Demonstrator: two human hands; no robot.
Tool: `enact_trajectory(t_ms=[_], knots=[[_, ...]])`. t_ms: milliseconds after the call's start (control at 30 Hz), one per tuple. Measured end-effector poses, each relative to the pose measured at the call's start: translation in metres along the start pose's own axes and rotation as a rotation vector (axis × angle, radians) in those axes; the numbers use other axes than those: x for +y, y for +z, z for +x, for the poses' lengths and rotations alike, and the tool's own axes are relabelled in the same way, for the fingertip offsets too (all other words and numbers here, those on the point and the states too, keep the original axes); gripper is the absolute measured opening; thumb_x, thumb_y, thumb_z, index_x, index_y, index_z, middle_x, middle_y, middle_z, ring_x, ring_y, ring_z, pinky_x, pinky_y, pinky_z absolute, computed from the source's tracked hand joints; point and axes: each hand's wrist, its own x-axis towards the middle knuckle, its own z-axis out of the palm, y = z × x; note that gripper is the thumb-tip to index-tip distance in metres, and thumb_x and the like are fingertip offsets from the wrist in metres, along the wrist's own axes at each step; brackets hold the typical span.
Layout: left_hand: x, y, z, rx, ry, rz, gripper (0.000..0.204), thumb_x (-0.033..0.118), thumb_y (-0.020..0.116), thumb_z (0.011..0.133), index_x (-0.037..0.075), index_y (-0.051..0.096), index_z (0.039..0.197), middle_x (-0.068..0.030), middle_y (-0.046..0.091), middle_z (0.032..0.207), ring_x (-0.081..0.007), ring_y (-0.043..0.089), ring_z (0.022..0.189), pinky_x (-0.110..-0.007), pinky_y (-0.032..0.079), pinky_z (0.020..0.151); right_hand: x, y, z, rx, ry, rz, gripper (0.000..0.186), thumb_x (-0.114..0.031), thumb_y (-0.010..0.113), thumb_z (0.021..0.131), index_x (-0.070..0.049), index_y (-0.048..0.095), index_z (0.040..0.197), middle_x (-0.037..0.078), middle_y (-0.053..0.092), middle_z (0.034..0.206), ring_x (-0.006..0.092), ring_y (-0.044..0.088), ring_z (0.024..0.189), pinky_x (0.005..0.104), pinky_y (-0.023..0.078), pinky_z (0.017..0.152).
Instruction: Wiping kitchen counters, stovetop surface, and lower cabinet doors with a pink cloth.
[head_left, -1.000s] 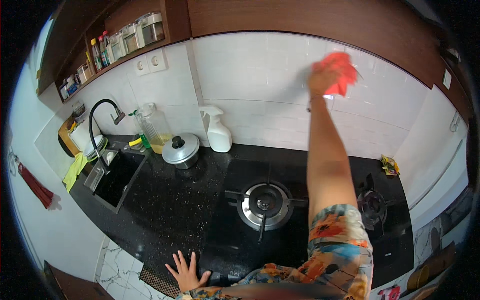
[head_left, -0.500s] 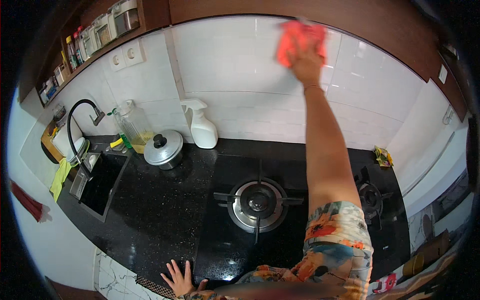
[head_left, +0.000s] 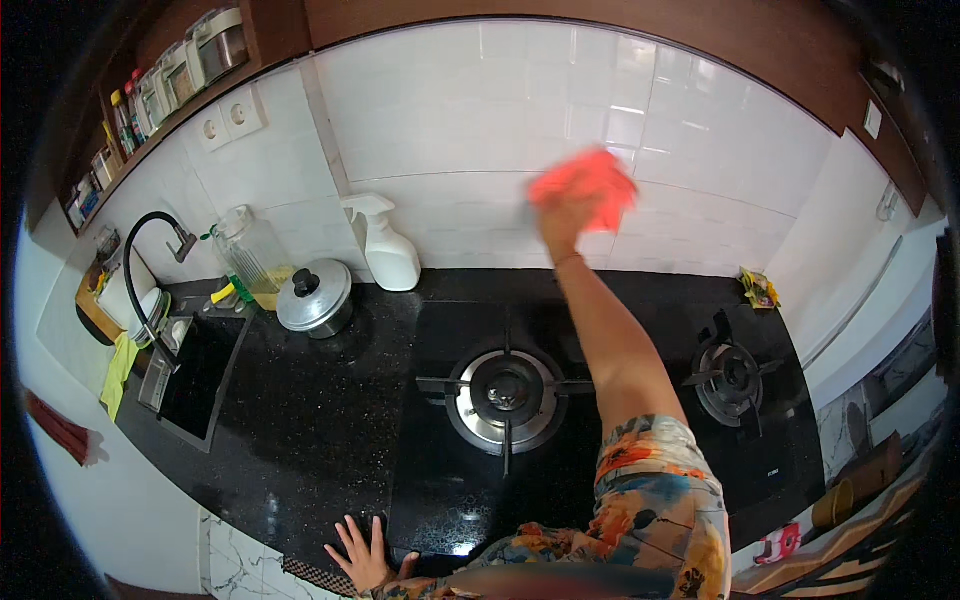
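Note:
With its arm stretched over the black gas hob [head_left: 440,500], my right hand [head_left: 563,215] grips a red-pink cloth [head_left: 600,185] against the white tiled wall [head_left: 430,110]. Hand and cloth are smeared by motion, and the fingers partly merge with the cloth. Down at the counter's front edge, my left hand [head_left: 362,560] lies flat with its fingers spread, holding nothing. A white spray bottle [head_left: 390,255] stands upright against the wall, left of the cloth.
A lidded metal pot [head_left: 316,297] and a clear jug [head_left: 250,250] stand left of the spray bottle. Further left is a sink [head_left: 205,375] with a black tap [head_left: 130,265]. Burners [head_left: 505,400] rise from the hob. A wooden cabinet [head_left: 500,12] overhangs the wall.
My right hand has swept the cloth down the tiles from beneath the cabinet, slightly leftward. The left hand has stayed in place on the counter. The whole view has shifted slightly.

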Motion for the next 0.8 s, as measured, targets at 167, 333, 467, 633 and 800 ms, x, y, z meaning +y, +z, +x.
enact_trajectory(t_ms=[167,333,467,633,800], knots=[[0.004,-0.008,0.005,-0.065,0.007,-0.011,0.096,0.077,0.048,0.067,0.018,0.031,0.141,-0.0214,0.014,0.148,-0.0403,0.008,0.137,-0.066,0.0,0.102,-0.063,-0.026,0.043,-0.554,-1.051,-0.185,0.045,-0.029,0.057,0.083,-0.028,0.049,0.127,-0.002,0.037,0.14,0.0218,0.032,0.13,0.0435,0.027,0.105],[0.009,-0.014,0.001,-0.021,0.014,-0.021,0.095,0.074,0.053,0.067,0.018,0.031,0.141,-0.0218,0.016,0.147,-0.041,0.009,0.137,-0.065,-0.001,0.103,-0.01,-0.04,0.042,-0.243,-0.443,-0.175,0.054,-0.037,0.054,0.083,-0.023,0.041,0.134,0.014,0.037,0.137,0.0377,0.034,0.127,0.0503,0.024,0.105],[0.012,-0.016,0.0,0.009,0.022,-0.087,0.091,0.072,0.052,0.069,0.017,0.034,0.14,-0.0219,0.017,0.147,-0.0416,0.009,0.136,-0.064,-0.001,0.103,0.088,-0.053,-0.004,0.061,0.137,-0.309,0.067,-0.037,0.051,0.086,-0.016,0.021,0.143,0.026,0.023,0.142,0.042,0.022,0.132,0.0493,0.02,0.108],[0.008,-0.019,-0.006,0.015,0.007,-0.119,0.09,0.068,0.059,0.067,0.015,0.039,0.137,-0.0247,0.02,0.145,-0.0414,0.009,0.136,-0.064,-0.004,0.103,0.13,-0.027,-0.03,-0.074,0.648,-0.284,0.073,-0.027,0.053,0.086,-0.009,0.011,0.143,0.02,0.031,0.134,0.0326,0.038,0.118,0.0392,0.034,0.097],[0.018,-0.009,0.024,0.039,0.221,-0.177,0.088,0.067,0.059,0.067,0.016,0.04,0.136,-0.0236,0.021,0.145,-0.0411,0.01,0.136,-0.064,-0.003,0.103,0.209,-0.026,0.136,0.506,0.058,-0.46,0.039,-0.018,0.054,0.083,0.0,0.045,0.117,0.007,0.051,0.099,0.0246,0.049,0.098,0.0358,0.04,0.083]])
